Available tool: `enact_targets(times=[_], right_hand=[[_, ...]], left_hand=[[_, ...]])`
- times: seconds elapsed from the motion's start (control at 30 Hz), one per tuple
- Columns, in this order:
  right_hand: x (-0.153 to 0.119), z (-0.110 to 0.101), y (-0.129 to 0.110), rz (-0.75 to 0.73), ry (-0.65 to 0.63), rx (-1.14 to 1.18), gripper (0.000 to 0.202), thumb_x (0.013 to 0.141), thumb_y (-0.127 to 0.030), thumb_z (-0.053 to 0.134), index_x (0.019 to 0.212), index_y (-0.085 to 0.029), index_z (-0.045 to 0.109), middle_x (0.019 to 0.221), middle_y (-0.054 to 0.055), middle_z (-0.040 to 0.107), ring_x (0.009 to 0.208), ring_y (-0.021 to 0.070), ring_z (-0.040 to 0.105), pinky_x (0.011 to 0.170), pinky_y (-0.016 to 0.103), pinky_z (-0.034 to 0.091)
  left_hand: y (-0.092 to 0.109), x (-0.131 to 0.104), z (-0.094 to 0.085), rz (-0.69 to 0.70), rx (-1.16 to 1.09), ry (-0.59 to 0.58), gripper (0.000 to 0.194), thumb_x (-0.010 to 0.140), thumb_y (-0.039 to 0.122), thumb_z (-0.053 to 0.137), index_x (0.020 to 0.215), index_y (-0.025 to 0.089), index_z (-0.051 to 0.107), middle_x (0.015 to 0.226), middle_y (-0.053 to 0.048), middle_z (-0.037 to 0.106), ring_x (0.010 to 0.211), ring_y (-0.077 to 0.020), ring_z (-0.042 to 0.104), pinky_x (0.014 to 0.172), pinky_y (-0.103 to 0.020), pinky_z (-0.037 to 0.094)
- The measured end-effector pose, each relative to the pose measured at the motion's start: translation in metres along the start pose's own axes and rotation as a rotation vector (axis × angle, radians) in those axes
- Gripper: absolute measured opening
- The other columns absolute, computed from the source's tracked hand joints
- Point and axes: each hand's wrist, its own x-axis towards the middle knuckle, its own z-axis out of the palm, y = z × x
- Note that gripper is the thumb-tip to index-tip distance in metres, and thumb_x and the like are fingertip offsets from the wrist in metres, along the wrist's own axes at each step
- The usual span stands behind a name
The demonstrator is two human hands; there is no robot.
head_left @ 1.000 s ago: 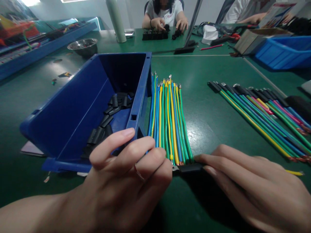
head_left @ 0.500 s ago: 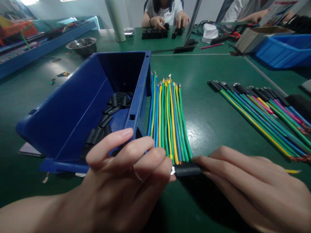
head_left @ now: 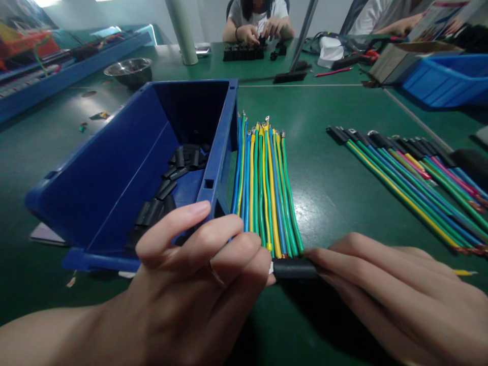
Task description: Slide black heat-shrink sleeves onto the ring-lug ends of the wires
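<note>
My left hand pinches the pale metal lug at the end of a wire, most of it hidden by the fingers. A black heat-shrink tube lies level beside that lug, its right end pinched by my right hand. Past my right hand a thin yellow end sticks out; whether it belongs to the held wire is hidden. Just beyond the tube, a row of blue, yellow and green wires with metal lugs lies on the table. Short black tubes lie in the blue bin at left.
Several wires with black-sleeved ends lie at right. Further back stand a metal bowl, a cardboard box, a light-blue bin and a stand's black base. A co-worker's hands handle black parts across the table.
The black tube has slid slightly left over the lug, showing less metal. My right hand has shifted slightly; my left hand keeps its pinch. The co-worker's hands came closer together.
</note>
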Motion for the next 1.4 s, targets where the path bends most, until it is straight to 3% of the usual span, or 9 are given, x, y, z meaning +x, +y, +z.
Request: enact_targets(times=[0.23, 0.5, 0.7, 0.8, 1.17, 1.4], right_hand=[[-0.0048, 0.0006, 0.0004, 0.027, -0.002, 0.026, 0.023, 0.123, -0.019, 0.045, 0.128, -0.021, 0.067, 0.081, -0.003, 0.069, 0.056, 0.0133, 0.059, 0.048, 0.033, 0.037], [0.0001, -0.0007, 0.0020, 0.012, -0.013, 0.048, 0.025, 0.126, -0.020, 0.041, 0.128, -0.020, 0.066, 0.082, -0.003, 0.069, 0.055, 0.0112, 0.061, 0.048, 0.029, 0.039], [-0.0049, 0.0062, -0.0002, 0.056, -0.022, 0.067, 0.029, 0.122, -0.022, 0.046, 0.144, -0.018, 0.065, 0.083, -0.002, 0.069, 0.056, 0.0137, 0.061, 0.049, 0.030, 0.041], [-0.0049, 0.0075, 0.0000, 0.046, -0.063, 0.120, 0.029, 0.122, -0.021, 0.047, 0.146, -0.017, 0.063, 0.084, -0.003, 0.065, 0.057, 0.0126, 0.062, 0.048, 0.029, 0.041], [-0.0028, 0.0079, -0.0024, 0.118, -0.121, 0.184, 0.030, 0.128, -0.026, 0.040, 0.112, -0.024, 0.065, 0.088, -0.003, 0.063, 0.056, 0.0113, 0.062, 0.048, 0.031, 0.042], [-0.0018, 0.0053, -0.0034, 0.134, -0.065, 0.162, 0.027, 0.129, -0.025, 0.036, 0.114, -0.027, 0.059, 0.091, -0.004, 0.062, 0.057, 0.0069, 0.062, 0.052, 0.021, 0.044]], left_hand=[[-0.0023, 0.0017, -0.0008, 0.017, 0.014, 0.002, 0.026, 0.112, 0.010, 0.057, 0.122, 0.025, 0.076, 0.110, 0.009, 0.083, 0.130, -0.0100, 0.062, 0.150, -0.023, 0.003], [0.0003, 0.0013, -0.0013, 0.011, 0.009, 0.014, 0.025, 0.109, 0.008, 0.059, 0.120, 0.024, 0.076, 0.108, 0.005, 0.084, 0.128, -0.0112, 0.064, 0.150, -0.023, 0.006], [-0.0002, -0.0018, 0.0000, -0.008, 0.048, 0.000, 0.031, 0.113, 0.012, 0.055, 0.122, 0.028, 0.080, 0.112, 0.012, 0.081, 0.137, -0.0113, 0.062, 0.151, -0.024, 0.007], [-0.0011, -0.0011, -0.0008, 0.004, 0.030, 0.014, 0.035, 0.113, 0.009, 0.052, 0.124, 0.027, 0.080, 0.112, 0.010, 0.082, 0.134, -0.0096, 0.063, 0.151, -0.023, 0.008], [-0.0036, 0.0057, -0.0060, 0.019, -0.013, 0.063, 0.038, 0.107, -0.001, 0.049, 0.113, 0.025, 0.076, 0.103, 0.007, 0.086, 0.123, -0.0100, 0.066, 0.148, -0.022, 0.011], [-0.0011, 0.0056, -0.0055, 0.009, -0.011, 0.031, 0.041, 0.109, -0.003, 0.047, 0.116, 0.025, 0.076, 0.102, 0.009, 0.086, 0.122, -0.0084, 0.066, 0.147, -0.021, 0.010]])
